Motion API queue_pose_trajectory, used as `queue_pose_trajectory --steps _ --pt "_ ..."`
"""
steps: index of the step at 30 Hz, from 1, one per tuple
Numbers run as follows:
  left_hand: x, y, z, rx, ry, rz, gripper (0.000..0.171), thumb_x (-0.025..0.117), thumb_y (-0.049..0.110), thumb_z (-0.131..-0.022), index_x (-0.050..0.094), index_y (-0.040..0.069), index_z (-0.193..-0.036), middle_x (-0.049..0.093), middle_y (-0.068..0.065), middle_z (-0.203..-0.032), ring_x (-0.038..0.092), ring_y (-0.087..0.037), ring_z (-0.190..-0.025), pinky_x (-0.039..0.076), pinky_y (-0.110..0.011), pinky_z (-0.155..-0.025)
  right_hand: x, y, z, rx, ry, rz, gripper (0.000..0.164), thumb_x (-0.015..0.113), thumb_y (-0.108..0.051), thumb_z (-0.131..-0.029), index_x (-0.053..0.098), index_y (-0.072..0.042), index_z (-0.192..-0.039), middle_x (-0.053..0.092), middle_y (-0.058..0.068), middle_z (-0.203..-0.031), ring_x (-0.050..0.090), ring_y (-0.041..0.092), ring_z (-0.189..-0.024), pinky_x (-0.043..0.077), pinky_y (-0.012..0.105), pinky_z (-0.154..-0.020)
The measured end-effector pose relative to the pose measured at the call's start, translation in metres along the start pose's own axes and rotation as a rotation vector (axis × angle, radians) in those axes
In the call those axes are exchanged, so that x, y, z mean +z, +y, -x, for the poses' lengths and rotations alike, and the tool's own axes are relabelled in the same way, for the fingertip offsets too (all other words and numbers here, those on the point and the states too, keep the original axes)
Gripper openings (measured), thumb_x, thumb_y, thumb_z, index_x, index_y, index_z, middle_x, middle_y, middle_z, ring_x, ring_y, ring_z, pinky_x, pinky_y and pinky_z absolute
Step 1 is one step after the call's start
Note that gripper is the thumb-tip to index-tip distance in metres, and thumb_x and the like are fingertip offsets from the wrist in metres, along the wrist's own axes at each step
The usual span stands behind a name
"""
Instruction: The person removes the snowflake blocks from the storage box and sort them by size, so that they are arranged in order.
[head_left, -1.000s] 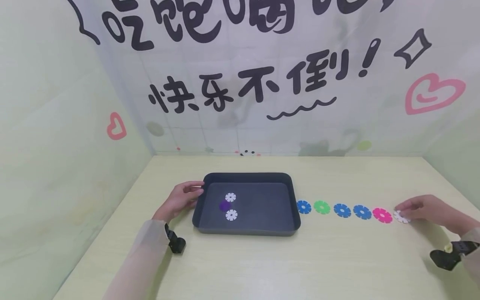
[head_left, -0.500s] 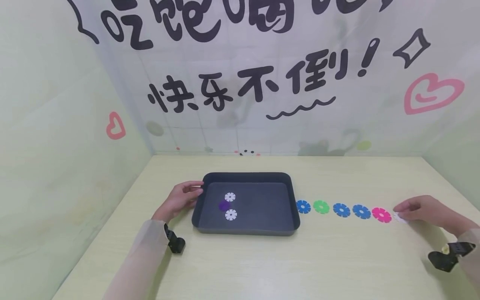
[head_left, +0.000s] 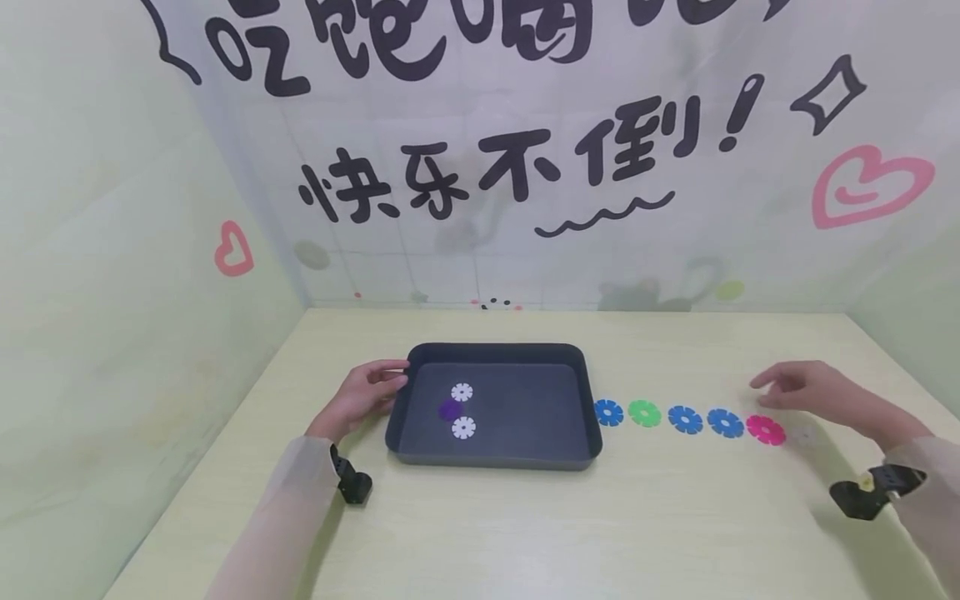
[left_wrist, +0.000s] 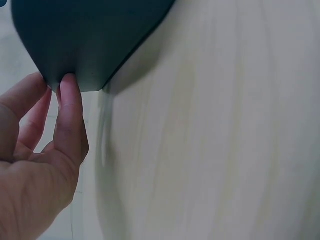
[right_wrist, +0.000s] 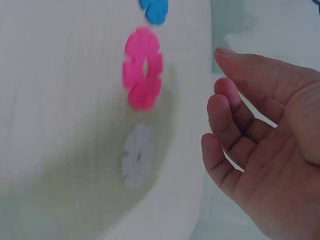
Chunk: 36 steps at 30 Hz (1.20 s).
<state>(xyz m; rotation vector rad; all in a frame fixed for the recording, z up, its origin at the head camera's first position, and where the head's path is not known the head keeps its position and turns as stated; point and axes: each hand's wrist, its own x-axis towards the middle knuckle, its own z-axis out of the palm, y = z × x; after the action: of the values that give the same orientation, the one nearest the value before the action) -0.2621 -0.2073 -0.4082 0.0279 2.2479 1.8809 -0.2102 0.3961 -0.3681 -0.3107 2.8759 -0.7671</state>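
On my feed the right hand (head_left: pixel 825 400) hovers, loosely curled and holding nothing, the white disc (right_wrist: pixel 133 159) low beside it, next to the pink disc (right_wrist: pixel 138 76); I see the left hand (head_left: pixel 356 402) touching the dark tray (head_left: pixel 525 412) with relaxed fingers

Writing: black hand-drawn Chinese characters on the back wall (head_left: pixel 420 271), at 12 o'clock in the head view. Upper line (head_left: pixel 472 37), cut by the frame's top edge, begins 吃饱; the rest is uncertain. Lower line (head_left: pixel 519 167), nearer centre, reads 快乐不倒!, a wavy underline (head_left: pixel 603 218) beneath its 1 o'clock end. Same wall, 2 o'clock: black star outline (head_left: pixel 853 79).
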Motion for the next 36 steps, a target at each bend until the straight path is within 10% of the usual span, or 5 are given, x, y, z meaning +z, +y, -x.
queue_pose_trajectory --steps 16,36 --pt "0.002 0.000 -0.001 0.014 -0.005 -0.002 0.043 0.060 0.005 -0.088 0.048 -0.003 -0.128 0.053 -0.026 -0.118 0.060 -0.017 -0.087 0.052 -0.025 -0.069 0.051 -0.149 -0.079 -0.384 -0.227 -0.196 0.023 0.068 -0.008 -0.081 0.062 0.004 -0.099 0.058 0.002 -0.072 0.053 0.013 -0.065 0.047 0.026 -0.060" --pt "-0.001 -0.003 -0.003 0.012 -0.001 -0.012 0.045 0.063 0.009 -0.087 0.049 -0.002 -0.128 0.054 -0.022 -0.116 0.060 -0.016 -0.087 0.052 -0.027 -0.070 0.130 -0.273 -0.166 -0.463 -0.429 -0.190 0.027 0.071 -0.005 -0.078 0.062 0.002 -0.103 0.062 0.002 -0.080 0.056 0.011 -0.072 0.047 0.024 -0.068"
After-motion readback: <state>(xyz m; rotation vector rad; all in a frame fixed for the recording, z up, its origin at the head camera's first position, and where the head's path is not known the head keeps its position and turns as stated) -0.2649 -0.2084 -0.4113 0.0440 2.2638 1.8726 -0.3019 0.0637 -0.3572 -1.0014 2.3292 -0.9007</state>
